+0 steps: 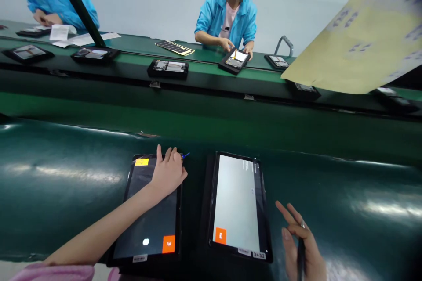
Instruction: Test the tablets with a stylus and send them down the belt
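My left hand (169, 171) reaches over the upper right corner of a dark-screened tablet (148, 215). Some of its fingers stretch past the top edge, and the others curl at a small thin blue piece (186, 155); how they grip it is partly hidden. That screen has yellow blocks at the top and an orange "Fail" box at the bottom. To its right lies a second tablet (237, 202) with a pale screen and an orange box. My right hand (305, 241) is beside this tablet, apart from it, closed around a dark pen-like stick (301, 254) with two fingers extended.
Across from me, a line holds several opened devices in black trays (168, 69). A person in a blue jacket (227, 19) handles one device; another person (66, 4) sits at far left. A yellow sheet (356, 39) hangs at upper right, and a dark post (79, 6) stands left.
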Demonstrator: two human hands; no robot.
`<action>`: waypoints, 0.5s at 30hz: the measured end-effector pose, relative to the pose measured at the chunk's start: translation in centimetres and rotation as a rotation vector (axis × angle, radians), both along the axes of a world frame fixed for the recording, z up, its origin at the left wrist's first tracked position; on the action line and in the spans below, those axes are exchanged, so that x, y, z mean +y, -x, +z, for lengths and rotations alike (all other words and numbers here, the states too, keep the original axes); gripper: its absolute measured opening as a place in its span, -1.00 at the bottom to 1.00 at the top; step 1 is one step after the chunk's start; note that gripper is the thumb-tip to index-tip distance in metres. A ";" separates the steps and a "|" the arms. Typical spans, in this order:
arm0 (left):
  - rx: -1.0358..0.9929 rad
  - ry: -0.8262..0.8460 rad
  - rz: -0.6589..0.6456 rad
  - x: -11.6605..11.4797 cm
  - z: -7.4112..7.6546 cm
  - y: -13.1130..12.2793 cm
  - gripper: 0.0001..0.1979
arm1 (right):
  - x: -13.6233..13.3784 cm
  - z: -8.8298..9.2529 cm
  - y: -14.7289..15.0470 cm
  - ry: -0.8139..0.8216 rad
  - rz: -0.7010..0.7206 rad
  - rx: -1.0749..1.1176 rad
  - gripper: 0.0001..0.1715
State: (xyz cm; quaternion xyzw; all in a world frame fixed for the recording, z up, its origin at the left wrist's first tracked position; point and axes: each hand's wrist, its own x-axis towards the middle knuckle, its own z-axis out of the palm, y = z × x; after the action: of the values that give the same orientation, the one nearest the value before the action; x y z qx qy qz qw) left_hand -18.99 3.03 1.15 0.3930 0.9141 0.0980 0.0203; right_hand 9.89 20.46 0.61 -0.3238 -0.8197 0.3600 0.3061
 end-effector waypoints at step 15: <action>-0.515 -0.715 0.315 -17.1 -1.8 0.2 -0.51 | 0.7 -1.6 1.0 -0.089 0.151 -0.004 -0.74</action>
State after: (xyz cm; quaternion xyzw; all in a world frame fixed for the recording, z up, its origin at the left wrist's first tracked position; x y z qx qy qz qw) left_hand -19.18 -14.10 -0.69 0.1945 0.8368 0.5030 0.0949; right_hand 8.93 21.17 -1.03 -0.2480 -0.8576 0.3444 0.2905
